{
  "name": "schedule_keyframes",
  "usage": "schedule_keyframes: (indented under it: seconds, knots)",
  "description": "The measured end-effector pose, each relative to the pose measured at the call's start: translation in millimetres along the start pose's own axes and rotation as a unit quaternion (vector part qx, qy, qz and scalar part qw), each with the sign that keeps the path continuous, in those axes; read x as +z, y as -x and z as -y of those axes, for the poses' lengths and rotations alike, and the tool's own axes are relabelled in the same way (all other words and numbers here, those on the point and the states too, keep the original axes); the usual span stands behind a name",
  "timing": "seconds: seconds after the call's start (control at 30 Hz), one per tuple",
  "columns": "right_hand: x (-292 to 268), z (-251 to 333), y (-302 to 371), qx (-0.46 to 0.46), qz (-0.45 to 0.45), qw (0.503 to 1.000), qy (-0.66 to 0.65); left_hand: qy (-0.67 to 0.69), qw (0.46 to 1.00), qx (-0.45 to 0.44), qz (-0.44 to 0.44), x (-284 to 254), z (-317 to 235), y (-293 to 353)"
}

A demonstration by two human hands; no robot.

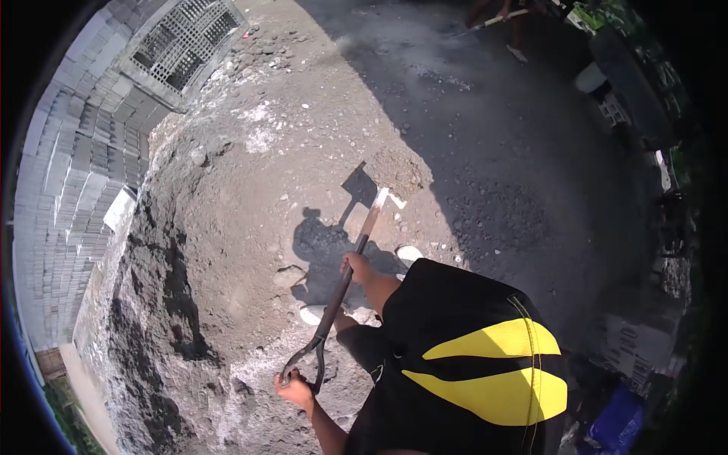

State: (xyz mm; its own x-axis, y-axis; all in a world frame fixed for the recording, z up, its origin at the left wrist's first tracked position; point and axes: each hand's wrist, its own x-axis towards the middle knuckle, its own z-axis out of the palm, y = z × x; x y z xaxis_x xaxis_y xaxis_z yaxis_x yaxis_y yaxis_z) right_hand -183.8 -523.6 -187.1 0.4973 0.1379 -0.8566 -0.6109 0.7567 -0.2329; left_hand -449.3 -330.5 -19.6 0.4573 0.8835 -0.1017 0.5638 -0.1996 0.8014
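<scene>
In the head view, dark lettering shows on a pale surface (628, 350) in the shade at the lower right, set at a slant and too dim for me to tell what kind of thing bears it. The left hand (296, 390) is clamped on the crosspiece of the forked end handle of a shovel (338, 297), its fingers curled around the grip at the lower middle of the view. The right hand (356, 267) is wrapped around the shaft partway up, its fingers curled over it and its thumb side toward the blade end. The two hands are well apart, both holding the same tool, which slants from the lower left up toward the centre. At its far end a pale metal socket meets a mound of gravelly soil (400, 171) that hides most of the blade; I cannot tell whether the blade is lifted or rests on the ground. A shadow of person and tool (322, 246) falls on the sunlit dirt just to the left. The wearer's black garment (447, 303) with yellow panels fills the lower right. Stacked grey blocks (83, 174) line the left, a blue sheet (618, 421) lies at lower right, and another person's foot (517, 54) shows at upper right near a long-handled tool (500, 19).
</scene>
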Motion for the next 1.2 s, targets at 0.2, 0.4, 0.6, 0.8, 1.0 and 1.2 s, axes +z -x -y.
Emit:
schedule_keyframes:
  seconds: [0.2, 0.4, 0.6, 0.8, 1.0, 1.2]
  knots:
    - [-85, 326, 42, -0.283, -0.153, 0.937, -0.139, 0.126, 0.893, 0.073, 0.426, 212, -256, 88]
    - [-176, 449, 113, -0.163, 0.025, 0.943, -0.291, 0.041, 0.595, 0.200, 0.777, 220, -441, 259]
    - [-103, 303, 7, 0.009, 0.018, 0.997, -0.080, -0.005, 0.795, 0.116, 0.596, 190, -374, 202]
    - [-49, 97, -49, 0.247, 0.111, 0.871, 0.410, 0.250, 0.926, -0.183, 0.215, 48, -281, 167]
    - [3, -74, 67, 0.329, 0.166, 0.671, 0.643, 0.608, 0.710, -0.314, -0.166, -20, -205, 255]
    - [65, -184, 75, 0.180, 0.171, 0.623, 0.741, 0.737, 0.515, -0.300, -0.320, -2, -163, 188]
